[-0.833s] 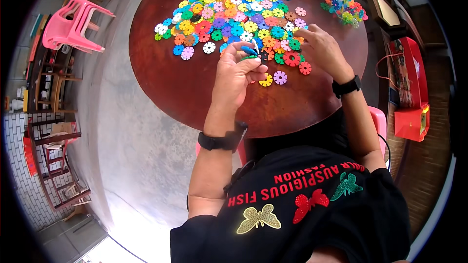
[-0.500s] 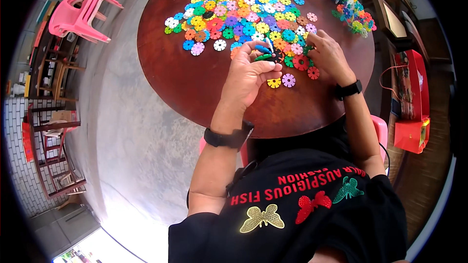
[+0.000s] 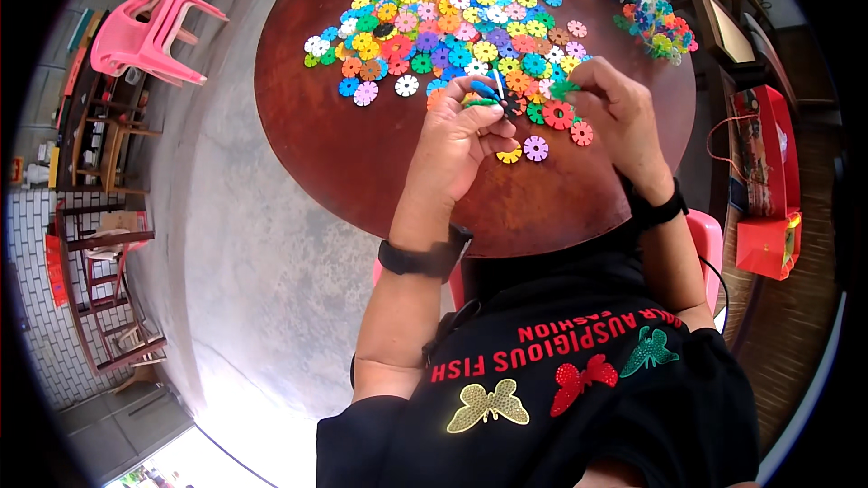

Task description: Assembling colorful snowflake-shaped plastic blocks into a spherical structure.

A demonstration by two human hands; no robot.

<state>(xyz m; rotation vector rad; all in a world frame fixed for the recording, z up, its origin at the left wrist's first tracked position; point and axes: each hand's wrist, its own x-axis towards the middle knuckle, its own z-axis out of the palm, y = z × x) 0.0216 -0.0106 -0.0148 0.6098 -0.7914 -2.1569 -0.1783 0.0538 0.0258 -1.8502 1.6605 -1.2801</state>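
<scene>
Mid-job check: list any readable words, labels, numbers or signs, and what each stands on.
Black shirt: red capital lettering, upside down in this view; mostly legible, but not copied here.
Large red bag: any print too small to read.
Loose discs: no lettering visible.

1. Surface (image 3: pixel 561 208): round table, dark reddish-brown, glossy, with paler worn patches near its front edge.
2. Floor (image 3: pixel 235 190): smooth grey, mottled, brightening to glaring white toward the lower edge.
3. Stacked pink plastic chairs (image 3: pixel 136 36): upper left, standing well apart from the table.
4. Pink seat (image 3: pixel 706 239): partly visible, near the table's front right edge.
5. Wall (image 3: pixel 32 325): white brick pattern with dark joints, far left.
6. Dark wooden frame-like furniture (image 3: pixel 84 307): slatted, in front of the brickwork.
7. Wooden stool or chair (image 3: pixel 116 152): left; exact form unclear.
8. Bright opening (image 3: pixel 172 472): lower left, greenery visible; door or window indistinguishable.
9. Framed pale panel (image 3: pixel 723 25): tilted, upper right.
</scene>
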